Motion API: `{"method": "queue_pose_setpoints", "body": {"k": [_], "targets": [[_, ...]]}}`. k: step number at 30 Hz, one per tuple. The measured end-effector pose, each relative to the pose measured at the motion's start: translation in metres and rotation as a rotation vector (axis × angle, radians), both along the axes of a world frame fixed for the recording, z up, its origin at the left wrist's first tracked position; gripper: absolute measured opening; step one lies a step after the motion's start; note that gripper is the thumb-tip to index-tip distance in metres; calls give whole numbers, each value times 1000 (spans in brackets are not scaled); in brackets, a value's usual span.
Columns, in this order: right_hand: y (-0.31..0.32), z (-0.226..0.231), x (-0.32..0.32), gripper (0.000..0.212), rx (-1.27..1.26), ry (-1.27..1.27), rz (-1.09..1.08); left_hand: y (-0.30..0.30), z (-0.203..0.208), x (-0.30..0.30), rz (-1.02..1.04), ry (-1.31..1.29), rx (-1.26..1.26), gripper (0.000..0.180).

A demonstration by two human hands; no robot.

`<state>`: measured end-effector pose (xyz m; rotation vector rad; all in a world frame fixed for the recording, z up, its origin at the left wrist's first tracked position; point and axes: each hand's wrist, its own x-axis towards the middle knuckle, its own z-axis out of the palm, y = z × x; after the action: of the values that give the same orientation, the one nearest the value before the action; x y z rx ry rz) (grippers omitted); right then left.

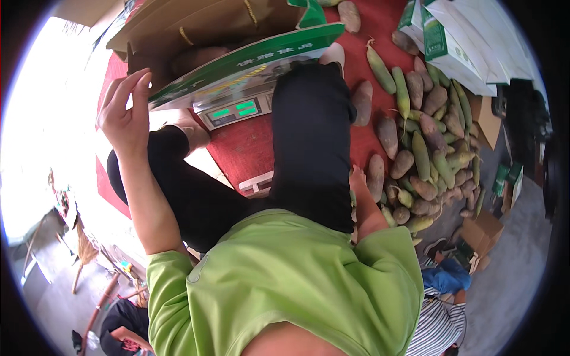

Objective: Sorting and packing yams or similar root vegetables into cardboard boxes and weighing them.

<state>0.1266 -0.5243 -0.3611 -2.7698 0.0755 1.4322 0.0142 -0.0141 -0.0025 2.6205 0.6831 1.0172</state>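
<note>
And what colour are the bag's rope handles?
Golden yellow; the rope handles on the bag show best in the head view.

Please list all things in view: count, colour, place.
Bag: one, green and brown, upper left
Scale: one, grey, partly behind bag
Mat: one, red, centre
Radishes: many, green, right pile
Roots: many, brown, same pile
Packages: several, white-green, upper right
Cardboard boxes: several, brown, right side
Broom: one, tan, left
Other people: two, dark and striped clothes, lower corners
Shirt: one, green, bottom
Trousers: one, black, centre
Left hand: one, bare, at bag's edge
Right hand: one, bare, beside roots
</note>
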Motion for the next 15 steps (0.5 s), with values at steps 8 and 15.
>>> {"method": "queue_pose_setpoints", "body": {"k": [8, 15], "targets": [[21, 17, 2, 53, -93, -69, -98, -2, 1, 2, 2, 36, -64, 9], [-2, 20, -17, 57, 160, -332, -3, -5, 8, 1, 2, 53, -103, 11]]}}
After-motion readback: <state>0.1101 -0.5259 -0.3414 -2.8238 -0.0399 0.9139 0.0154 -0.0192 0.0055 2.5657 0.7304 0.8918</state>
